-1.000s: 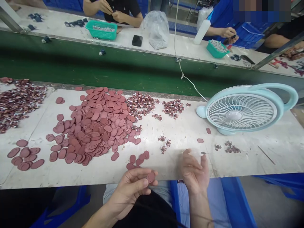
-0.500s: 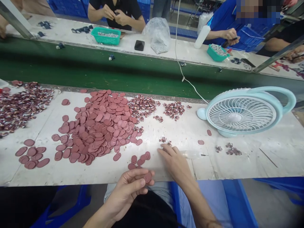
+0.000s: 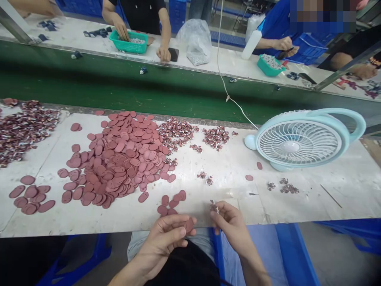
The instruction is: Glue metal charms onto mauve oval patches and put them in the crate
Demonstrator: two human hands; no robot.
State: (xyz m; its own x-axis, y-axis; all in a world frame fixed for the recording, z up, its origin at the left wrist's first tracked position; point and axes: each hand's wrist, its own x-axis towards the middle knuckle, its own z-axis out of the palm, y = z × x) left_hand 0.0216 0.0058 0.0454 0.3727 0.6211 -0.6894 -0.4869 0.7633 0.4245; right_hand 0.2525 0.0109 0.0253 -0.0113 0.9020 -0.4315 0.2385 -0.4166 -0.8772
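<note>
Maroon oval tag (image 3: 188, 225) sat pinched between the thumb and fingers of the left hand (image 3: 166, 238), just off the near edge of the white worktable (image 3: 342, 186). That table was the largest thing in view, and everything else is placed against it. Beyond its far edge ran a green conveyor belt (image 3: 119, 87), and past the belt other people worked at a second bench with two teal baskets (image 3: 127, 41).

On the table's right part lay a pale blue fan (image 3: 300, 139), tilted on its side, with a white cord (image 3: 222, 75) leading away across the belt. Left of the table's middle spread a broad heap of maroon oval tags (image 3: 119, 159), with a smaller cluster (image 3: 29, 196) near the left front corner and a few loose ones (image 3: 171, 202) at the front edge. Piles of small red-and-white printed pieces (image 3: 178, 131) lay along the back edge, with a larger pile (image 3: 20, 127) at the far left.

The right hand (image 3: 232, 224) hovered over the table's near edge, just right of the left hand, its thumb and fingertips closed on one small printed piece (image 3: 213, 206). The two hands were near each other but not touching.
</note>
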